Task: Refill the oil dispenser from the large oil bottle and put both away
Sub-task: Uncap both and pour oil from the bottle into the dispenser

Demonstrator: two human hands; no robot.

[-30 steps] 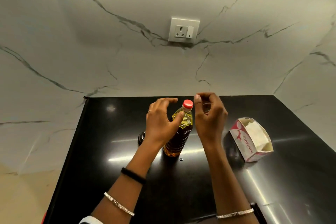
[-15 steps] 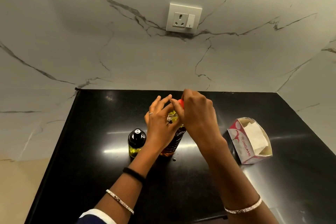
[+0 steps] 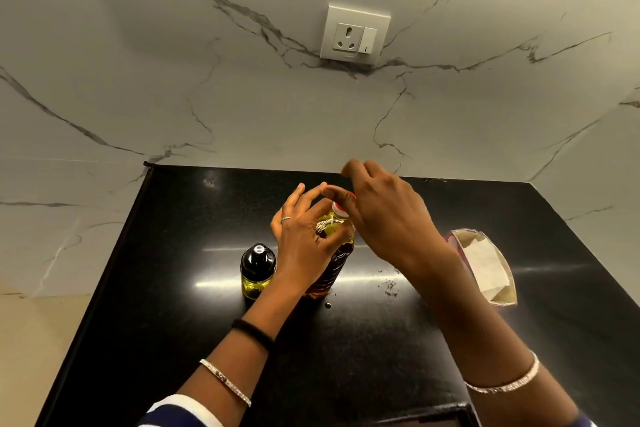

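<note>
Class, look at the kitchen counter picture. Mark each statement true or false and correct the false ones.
1. The left hand holds the large oil bottle near its top. True.
2. The oil dispenser lies on its side. False: it stands upright on the black counter.
3. The right hand has fingers on the red cap. True.
4. The dispenser stands to the right of the large bottle. False: it stands to its left.
5. The open carton sits on the left side of the counter. False: it sits on the right side.
</note>
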